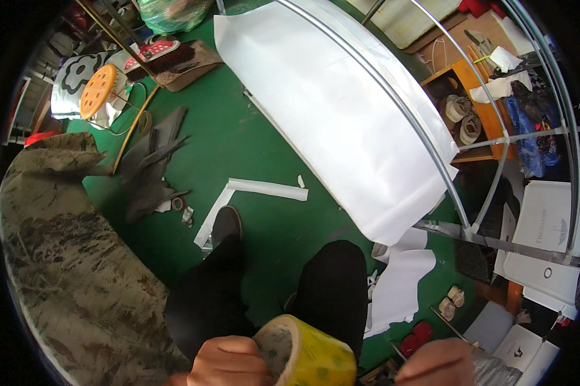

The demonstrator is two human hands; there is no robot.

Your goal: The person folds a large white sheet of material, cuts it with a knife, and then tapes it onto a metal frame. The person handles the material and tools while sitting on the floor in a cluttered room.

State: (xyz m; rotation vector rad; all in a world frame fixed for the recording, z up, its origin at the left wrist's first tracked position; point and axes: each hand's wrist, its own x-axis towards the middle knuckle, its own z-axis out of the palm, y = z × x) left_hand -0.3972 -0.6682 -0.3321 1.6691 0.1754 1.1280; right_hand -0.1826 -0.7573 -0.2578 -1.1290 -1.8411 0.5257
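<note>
Roll of yellow tape [306, 352], wide, near edge of view, centre; cardboard core facing left. Gripped by left hand [231, 363], fingers curled around the roll's left rim. Right hand [437, 363] just right of the roll, partly cut off by the lower edge; closed, possibly pinching the tape's free end, grip not clear from this angle.

Directly beyond the roll: two legs in black trousers [332, 293], one dark shoe [226, 224] planted on green floor [238, 141]. Left forearm in camouflage sleeve [65, 257], filling the near left.

On the floor by the shoe: bent strip of white paper [264, 188]. Further left: pile of grey scraps [151, 164]. To the right of the legs: crumpled white sheet [399, 283], two small tape rolls [451, 301], red item [415, 338].

Centre to far right: large white sheet [335, 109] draped under curved metal tubes [399, 103] of a frame.

Far left: orange perforated stool [98, 90], broom with red head [164, 58], green bag [171, 13].

Far right: wooden shelf [480, 96] holding tape rolls and tools; white boxes [547, 225] below it.
</note>
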